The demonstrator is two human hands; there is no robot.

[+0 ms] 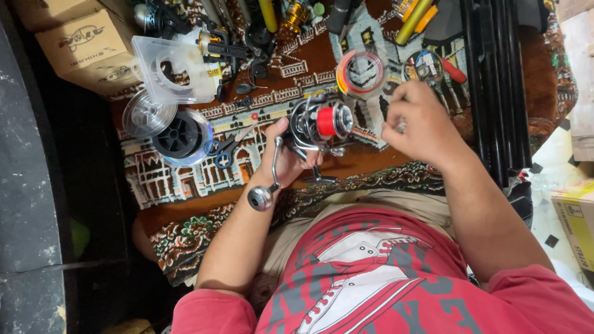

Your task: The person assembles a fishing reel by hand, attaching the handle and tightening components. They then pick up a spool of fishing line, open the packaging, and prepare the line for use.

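Two bare hands work over a patterned rug (185,179), seen from a camera on the person's head looking down past a red printed T-shirt (371,278). The left hand (286,162) holds a spinning fishing reel (315,127) from below, its grip closed around the reel's foot and stem, thumb up along the near side of the body. The reel sits just above and in front of that hand, with its red-wound spool (331,120) pointing toward the other hand and its crank handle (266,185) hanging down past the left wrist, ending in a round silver knob. The right hand (417,124) hovers just beside the spool, a little apart from it; its fingers are curled and its fingertips pressed together as if pinching something very fine, though what lies between them is too small to make out.

On the rug beyond the reel lies a flat clear line spool (361,73) wound with multicoloured line, just above the gap between the hands. To the left are blue-handled scissors (226,150), a black line spool (182,137) on a clear disc, a second clear empty spool (143,114) and a clear plastic spool case (170,69). A cardboard box (86,46) stands at the upper left corner. Further reels and yellow-handled rods crowd the far edge of the rug, and a bundle of black rod sections (495,80) runs down the right side, close to the right forearm.
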